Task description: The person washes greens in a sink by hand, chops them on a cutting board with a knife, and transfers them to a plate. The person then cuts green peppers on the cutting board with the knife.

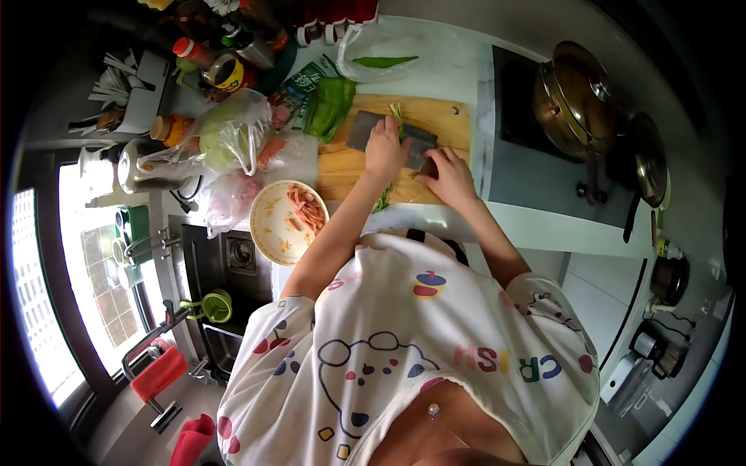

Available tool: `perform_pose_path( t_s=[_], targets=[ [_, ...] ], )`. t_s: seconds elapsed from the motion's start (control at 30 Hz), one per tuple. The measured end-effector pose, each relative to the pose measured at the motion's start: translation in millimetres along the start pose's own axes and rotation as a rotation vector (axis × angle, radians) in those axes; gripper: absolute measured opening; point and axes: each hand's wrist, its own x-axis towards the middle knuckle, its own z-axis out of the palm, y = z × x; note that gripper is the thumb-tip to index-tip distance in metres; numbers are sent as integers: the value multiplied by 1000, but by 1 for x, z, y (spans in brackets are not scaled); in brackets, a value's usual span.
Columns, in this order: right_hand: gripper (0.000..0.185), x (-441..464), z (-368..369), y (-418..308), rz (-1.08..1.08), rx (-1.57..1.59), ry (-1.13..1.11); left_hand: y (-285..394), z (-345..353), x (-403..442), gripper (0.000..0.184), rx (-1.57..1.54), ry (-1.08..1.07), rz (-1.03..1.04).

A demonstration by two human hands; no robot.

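Left hand, fingers curved, rests on a dark grey rectangular slab lying on the wooden cutting board, right hand half-closed at its edge, either grip indeterminable; uneven pressure could skid it, displacing the adjacent green stalks.
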Motion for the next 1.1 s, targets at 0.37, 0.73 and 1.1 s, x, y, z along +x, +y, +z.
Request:
perform_pose_path(
  t_s=[0.37,0.73,1.1],
  targets=[
    [41,-6,-14,5,86,16,-65,-38,-31,-1,18,-230,150,-55],
    [32,-74,-88,34,342,216,122,-26,-13,-14,29,-100,6,43],
    [21,-41,-81,16,104,92,107,-20,15,1,26,5,-4,226]
  ],
)
